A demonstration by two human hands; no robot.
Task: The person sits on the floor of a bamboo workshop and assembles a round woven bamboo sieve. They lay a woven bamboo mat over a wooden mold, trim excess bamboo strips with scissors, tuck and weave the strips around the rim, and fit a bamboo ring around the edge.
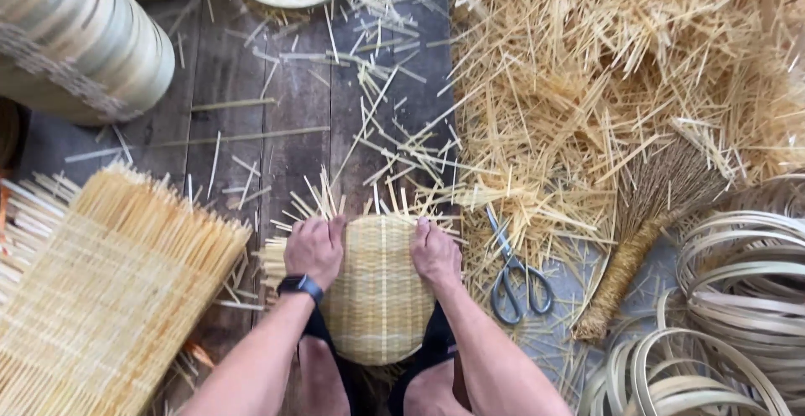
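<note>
The round woven mat [381,286] lies low in the middle of the frame, directly between both hands and equally near each. The left hand [315,248] grips its upper-left rim, fingers curled; the right hand [434,252] clamps the upper-right rim. Its loose splint ends point toward the frame's top, its ribs running up-down
</note>
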